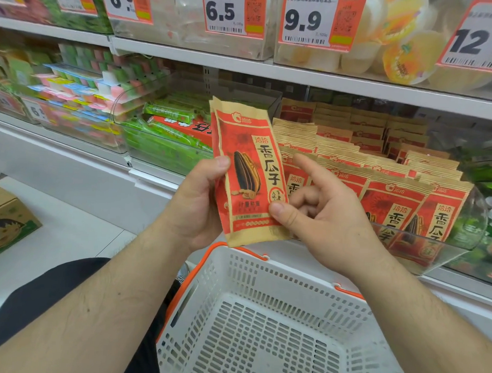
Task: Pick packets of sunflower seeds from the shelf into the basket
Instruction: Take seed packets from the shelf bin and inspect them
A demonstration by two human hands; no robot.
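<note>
While my left hand (pixel 202 196) holds two flat seed packets (pixel 248 172) by their left edge above the white basket (pixel 262 326), my right hand (pixel 316 214) pinches the lower corner; they look light, crinkly and bendable, best gripped at the edges.

The white metal shelf (pixel 271 72) carries clear plastic bins side by side. One bin (pixel 457 249) holds rows of upright red-and-tan sunflower seed packets (pixel 389 208). The bin to its left (pixel 145 152) holds green and red snack bars (pixel 168 133). Farther left lie pastel jelly cups (pixel 75 88). The upper shelf bears tubs with orange price tags (pixel 234 11). On the pale tiled floor (pixel 70 225) sits a cardboard box (pixel 6 220).
</note>
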